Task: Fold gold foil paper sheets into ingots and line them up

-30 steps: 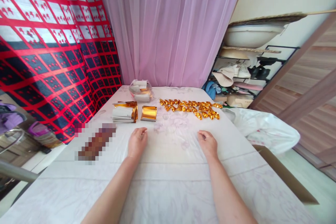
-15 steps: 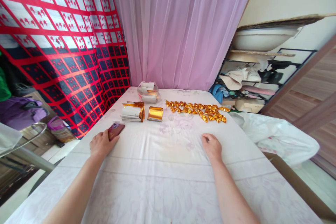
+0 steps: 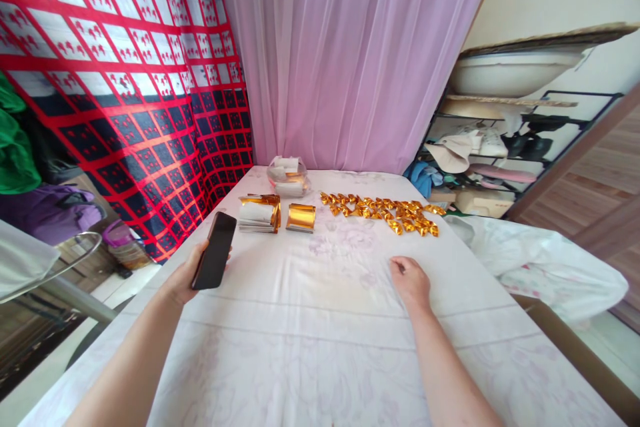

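My left hand (image 3: 189, 270) is wrapped round a smartphone (image 3: 216, 251), held tilted with its dark screen up towards me. My right hand (image 3: 411, 282) rests on the tablecloth as a loose fist; whether anything is inside the fingers does not show. Beyond the phone lies a stack of gold-and-white foil paper sheets (image 3: 259, 215). Beside it sits a smaller stack of gold foil sheets (image 3: 301, 217). Rows of folded gold foil pieces (image 3: 380, 208) spread over the far right of the table.
A clear plastic bag with more sheets (image 3: 289, 177) stands at the table's far edge. The table (image 3: 300, 360) has a white floral cloth. Curtains (image 3: 350, 53) hang behind it. On the right are a loaded shelf rack (image 3: 493, 147) and a white plastic bag (image 3: 550, 267).
My left hand has picked up the phone from the table and turned it from its back to its screen side. My right hand has stayed in place on the cloth.
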A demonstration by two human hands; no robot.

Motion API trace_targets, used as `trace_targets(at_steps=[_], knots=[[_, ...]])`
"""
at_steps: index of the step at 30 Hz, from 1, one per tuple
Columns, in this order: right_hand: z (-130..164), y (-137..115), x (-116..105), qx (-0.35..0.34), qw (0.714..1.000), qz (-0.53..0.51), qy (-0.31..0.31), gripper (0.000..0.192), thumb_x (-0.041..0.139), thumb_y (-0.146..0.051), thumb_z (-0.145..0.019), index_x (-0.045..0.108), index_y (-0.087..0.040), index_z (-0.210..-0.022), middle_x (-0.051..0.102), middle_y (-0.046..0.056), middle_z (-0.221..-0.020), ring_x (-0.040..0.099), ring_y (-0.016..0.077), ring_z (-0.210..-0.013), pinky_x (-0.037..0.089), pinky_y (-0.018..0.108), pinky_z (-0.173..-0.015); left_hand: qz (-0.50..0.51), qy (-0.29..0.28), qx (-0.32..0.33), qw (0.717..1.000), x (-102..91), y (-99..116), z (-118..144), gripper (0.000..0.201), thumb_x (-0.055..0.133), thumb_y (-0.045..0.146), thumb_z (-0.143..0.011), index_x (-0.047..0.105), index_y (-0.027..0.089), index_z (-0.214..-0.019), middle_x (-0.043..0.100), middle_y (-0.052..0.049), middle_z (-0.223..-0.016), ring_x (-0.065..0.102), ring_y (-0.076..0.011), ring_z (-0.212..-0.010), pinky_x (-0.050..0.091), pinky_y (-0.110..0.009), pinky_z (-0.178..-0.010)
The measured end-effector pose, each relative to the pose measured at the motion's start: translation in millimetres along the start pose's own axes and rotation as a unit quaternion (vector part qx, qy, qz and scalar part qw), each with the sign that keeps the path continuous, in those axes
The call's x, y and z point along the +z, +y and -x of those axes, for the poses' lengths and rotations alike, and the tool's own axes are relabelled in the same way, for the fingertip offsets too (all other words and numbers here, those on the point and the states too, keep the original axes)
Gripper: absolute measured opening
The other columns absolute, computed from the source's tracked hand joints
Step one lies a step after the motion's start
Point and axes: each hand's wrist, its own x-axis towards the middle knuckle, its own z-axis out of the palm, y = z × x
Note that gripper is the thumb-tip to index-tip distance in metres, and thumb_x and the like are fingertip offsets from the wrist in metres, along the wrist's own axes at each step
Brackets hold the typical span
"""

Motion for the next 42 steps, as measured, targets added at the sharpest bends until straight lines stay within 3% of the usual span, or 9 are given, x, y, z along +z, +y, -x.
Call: trace_targets(at_steps=[6,15,21,24,26,29,31,34,42], knots=[[0.2,1.1,-0.4,-0.005,1.000,-0.003,0.001,0.029,0.044,-0.038,-0.073,0.068,-0.021,-0.073,0.070,0.009,-0.085,0.062,0.0228,-0.078,0.047,0.033,-0.075,0.199,-0.066,-0.103,0.972,22.7,-3.5,15.4,0.053,0.035,0.050,-0.092,0.059,0.011,-0.118,0.072,-0.015,-0.103,0.070,-0.0241,-0.085,0.057,-0.038,-0.077],[-0.3,6.1,2.9,-0.012,1.000,-0.005,0.007,0.034,0.042,-0.040,-0.073,0.069,-0.019,-0.076,0.070,0.010,-0.085,0.061,0.0229,-0.078,0.046,0.034,-0.074,0.285,-0.117,-0.114,0.944,29.4,-17.3,14.8,0.059,0.033,0.051,-0.094,0.050,0.007,-0.130,0.072,-0.017,-0.100,0.071,-0.0258,-0.086,0.057,-0.040,-0.077],[-0.2,8.9,5.0,-0.017,1.000,-0.009,0.012,0.034,0.042,-0.042,-0.073,0.068,-0.019,-0.075,0.070,0.010,-0.084,0.061,0.0227,-0.076,0.046,0.034,-0.072,0.174,-0.094,-0.100,0.975,16.5,-13.5,4.8,0.049,0.041,0.047,-0.091,0.057,0.011,-0.121,0.072,-0.015,-0.104,0.070,-0.0244,-0.091,0.056,-0.038,-0.082],[0.1,9.3,5.4,-0.020,1.000,-0.010,0.014,0.035,0.041,-0.042,-0.074,0.068,-0.019,-0.076,0.069,0.010,-0.084,0.061,0.0227,-0.076,0.046,0.034,-0.072,-0.039,-0.042,-0.032,0.998,6.7,-3.3,-4.5,0.054,0.035,0.054,-0.090,0.058,0.015,-0.120,0.070,-0.013,-0.110,0.068,-0.0245,-0.097,0.054,-0.038,-0.085],[0.4,9.0,5.3,-0.021,1.000,-0.010,0.014,0.036,0.041,-0.043,-0.074,0.068,-0.019,-0.076,0.069,0.010,-0.084,0.061,0.0226,-0.076,0.046,0.034,-0.072,-0.307,0.027,0.021,0.951,1.4,2.3,-11.1,0.057,0.036,0.059,-0.086,0.060,0.018,-0.118,0.070,-0.011,-0.106,0.067,-0.0265,-0.097,0.053,-0.040,-0.085],[0.7,8.3,4.7,-0.023,1.000,-0.009,0.015,0.036,0.041,-0.043,-0.074,0.068,-0.019,-0.074,0.069,0.010,-0.083,0.061,0.0225,-0.076,0.046,0.034,-0.072,-0.426,0.084,0.043,0.900,-2.4,1.6,-18.6,0.064,0.061,0.056,-0.068,0.061,0.016,-0.118,0.067,-0.016,-0.106,0.059,-0.0397,-0.109,0.044,-0.051,-0.093],[0.9,7.6,4.2,-0.026,1.000,-0.008,0.016,0.035,0.042,-0.043,-0.074,0.068,-0.020,-0.074,0.069,0.010,-0.082,0.061,0.0225,-0.075,0.046,0.034,-0.071,-0.583,0.110,0.062,0.802,-2.3,-5.7,-20.7,0.067,0.054,0.058,-0.073,0.059,0.015,-0.124,0.064,-0.019,-0.108,0.059,-0.0414,-0.106,0.044,-0.051,-0.089],[0.9,6.9,3.7,-0.029,0.999,-0.004,0.017,0.033,0.042,-0.041,-0.075,0.068,-0.020,-0.074,0.069,0.009,-0.083,0.061,0.0223,-0.076,0.046,0.033,-0.071,-0.677,0.138,0.073,0.719,0.5,-20.0,-20.0,0.068,0.044,0.059,-0.080,0.054,0.014,-0.131,0.061,-0.022,-0.113,0.059,-0.0406,-0.105,0.044,-0.046,-0.086],[1.3,4.3,2.7,-0.032,0.999,0.014,0.012,0.027,0.045,-0.034,-0.075,0.068,-0.021,-0.074,0.069,0.008,-0.083,0.061,0.0210,-0.077,0.046,0.031,-0.073,-0.690,0.156,0.074,0.703,4.2,-28.4,-18.2,0.070,0.043,0.061,-0.084,0.051,0.015,-0.136,0.059,-0.022,-0.118,0.056,-0.0401,-0.107,0.042,-0.044,-0.086]])
